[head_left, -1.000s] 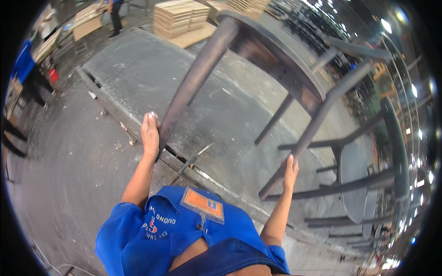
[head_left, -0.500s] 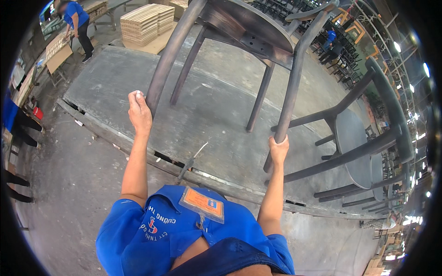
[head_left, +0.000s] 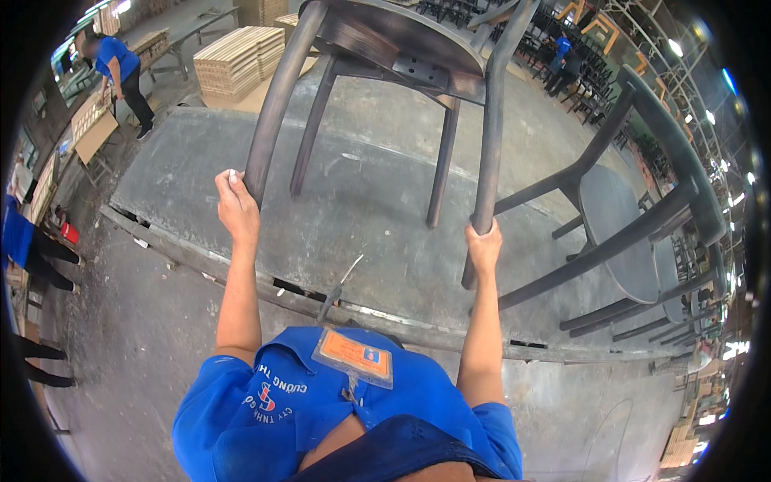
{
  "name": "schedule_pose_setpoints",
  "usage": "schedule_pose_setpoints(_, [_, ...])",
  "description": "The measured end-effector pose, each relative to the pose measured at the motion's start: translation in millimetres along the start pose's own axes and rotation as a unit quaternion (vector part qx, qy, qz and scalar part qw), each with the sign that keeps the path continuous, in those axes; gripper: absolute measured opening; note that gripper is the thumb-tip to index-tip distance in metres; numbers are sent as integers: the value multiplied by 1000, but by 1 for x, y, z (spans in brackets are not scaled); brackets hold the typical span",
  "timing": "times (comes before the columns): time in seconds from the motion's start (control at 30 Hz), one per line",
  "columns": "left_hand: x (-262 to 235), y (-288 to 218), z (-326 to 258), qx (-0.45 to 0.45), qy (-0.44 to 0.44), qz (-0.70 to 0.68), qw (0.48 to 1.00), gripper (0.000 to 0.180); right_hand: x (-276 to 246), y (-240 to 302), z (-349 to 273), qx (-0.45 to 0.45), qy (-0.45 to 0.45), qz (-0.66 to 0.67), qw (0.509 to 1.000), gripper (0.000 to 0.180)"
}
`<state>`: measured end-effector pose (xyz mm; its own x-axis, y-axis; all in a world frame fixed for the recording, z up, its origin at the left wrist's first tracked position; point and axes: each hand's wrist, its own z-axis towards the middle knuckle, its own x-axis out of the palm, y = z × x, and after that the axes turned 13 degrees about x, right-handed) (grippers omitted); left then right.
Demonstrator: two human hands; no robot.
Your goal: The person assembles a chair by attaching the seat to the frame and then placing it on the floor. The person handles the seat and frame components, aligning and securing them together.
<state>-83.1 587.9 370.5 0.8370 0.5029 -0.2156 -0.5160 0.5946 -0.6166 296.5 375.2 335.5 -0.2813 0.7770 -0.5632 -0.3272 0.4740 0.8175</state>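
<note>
A dark wooden chair point(head_left: 365, 36) stands tilted in front of me on a grey platform point(head_left: 201, 153), the underside of its curved seat partly showing. My left hand point(head_left: 238, 210) is closed round the lower part of its near left leg. Around the near right leg point(head_left: 491, 136), close to its lower end, my right hand point(head_left: 483, 247) is wrapped, thumb toward me. The two far legs reach down toward the platform. The chair's top is cut off by the upper edge of the view.
More dark chairs point(head_left: 618, 233) lie in a row at the right. A thin tool with a pale tip point(head_left: 333, 299) rests at the platform's near edge. Stacked wooden slats point(head_left: 241, 64) stand at the back left. Co-workers in blue shirts point(head_left: 116, 60) are at the left and far back.
My view has shifted slightly, and the held chair sits a little farther left in it. Both hands keep their grip on the same legs.
</note>
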Motion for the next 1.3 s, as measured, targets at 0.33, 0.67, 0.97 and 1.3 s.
schedule_pose_setpoints(0.33, [12, -57, 19, 432, 109, 76, 892, 11, 4, -13, -18, -16, -23, 25, 999, 42])
schedule_pose_setpoints(0.67, [155, -92, 123, 577, 157, 248, 762, 15, 2, -24, -36, -21, -24, 23, 999, 46])
schedule_pose_setpoints(0.97, [163, -88, 64, 535, 247, 261, 765, 18, 1, -21, -33, -22, 13, 39, 999, 44])
schedule_pose_setpoints(1.3, [89, -33, -178, 25, 433, -106, 895, 25, 8, -12, -5, -32, 22, 42, 998, 43])
